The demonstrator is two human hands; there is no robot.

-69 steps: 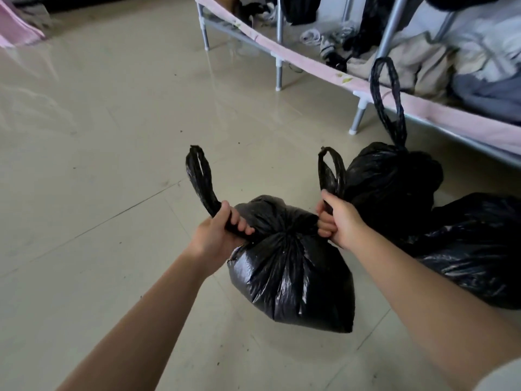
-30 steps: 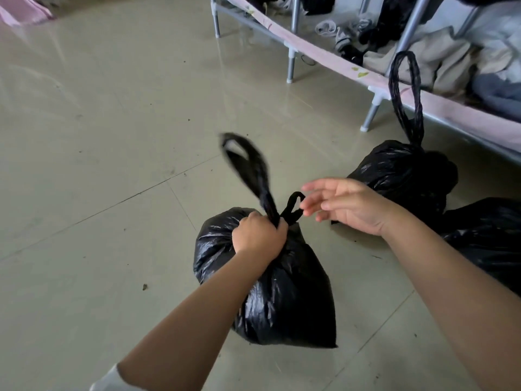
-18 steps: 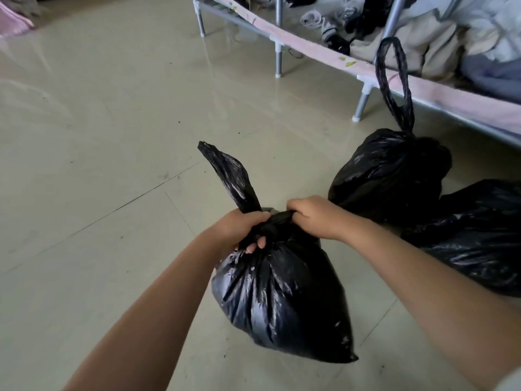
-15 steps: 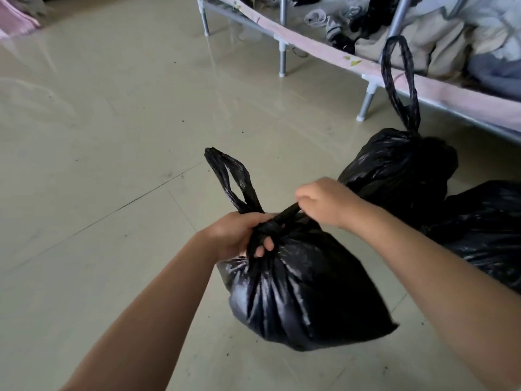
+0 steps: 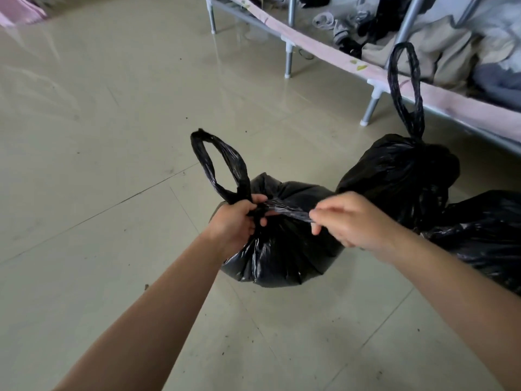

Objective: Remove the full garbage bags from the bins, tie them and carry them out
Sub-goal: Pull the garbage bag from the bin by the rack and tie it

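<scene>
A full black garbage bag [image 5: 284, 258] sits on the tiled floor in front of me. My left hand [image 5: 236, 224] grips its twisted neck, and one handle loop [image 5: 217, 165] stands up above my fist. My right hand [image 5: 346, 218] pinches the other handle, stretched taut to the right from the knot. A second black bag [image 5: 400, 176] with a tall upright handle loop stands behind and to the right. A third black bag [image 5: 485, 235] lies at the right edge, partly behind my right forearm.
A metal-legged bed frame [image 5: 372, 100] with a pink edge runs along the top right, with clothes and shoes piled beneath it. Pale floor tiles [image 5: 112, 136] stretch to the left. A pink cloth [image 5: 19, 15] lies at the top left corner.
My right hand has pulled its handle out to the right, drawing the knot tight. The bag has settled lower on the floor. My left hand stays on the neck.
</scene>
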